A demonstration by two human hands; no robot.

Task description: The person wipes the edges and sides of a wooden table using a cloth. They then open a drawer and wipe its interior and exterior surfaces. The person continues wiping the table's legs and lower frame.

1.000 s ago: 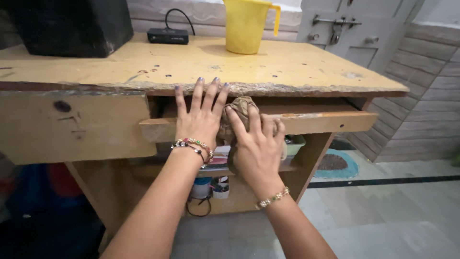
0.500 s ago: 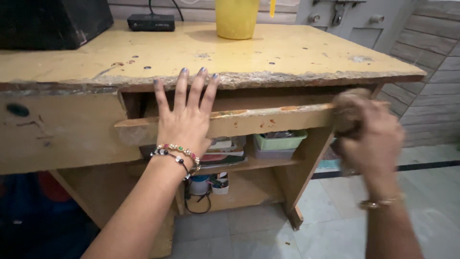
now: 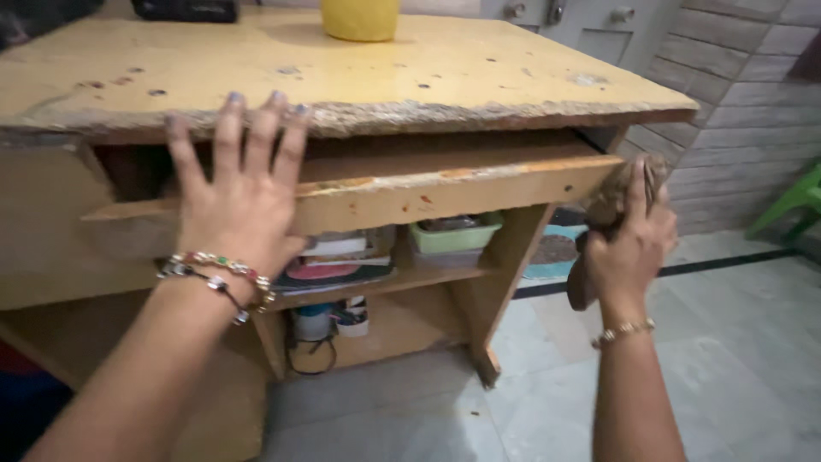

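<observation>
My left hand (image 3: 235, 201) lies flat, fingers spread, against the front board of a wooden drawer (image 3: 445, 188) that hangs under the worn yellow table top (image 3: 410, 77). Its fingertips reach up to the table's chipped front edge. My right hand (image 3: 631, 244) is closed around a crumpled brown cloth (image 3: 609, 205) and presses it against the right end of the drawer front. A tail of the cloth hangs below the hand.
A yellow jug (image 3: 359, 17) and a black box (image 3: 184, 8) stand at the back of the table. Under the drawer a shelf (image 3: 402, 278) holds books and a green tray (image 3: 453, 235). A green chair (image 3: 791, 201) stands at right on the tiled floor (image 3: 753, 342).
My right hand has carried the brown cloth from the middle of the drawer front to its right end. My left hand stays pressed on the drawer. The view has shifted down and right.
</observation>
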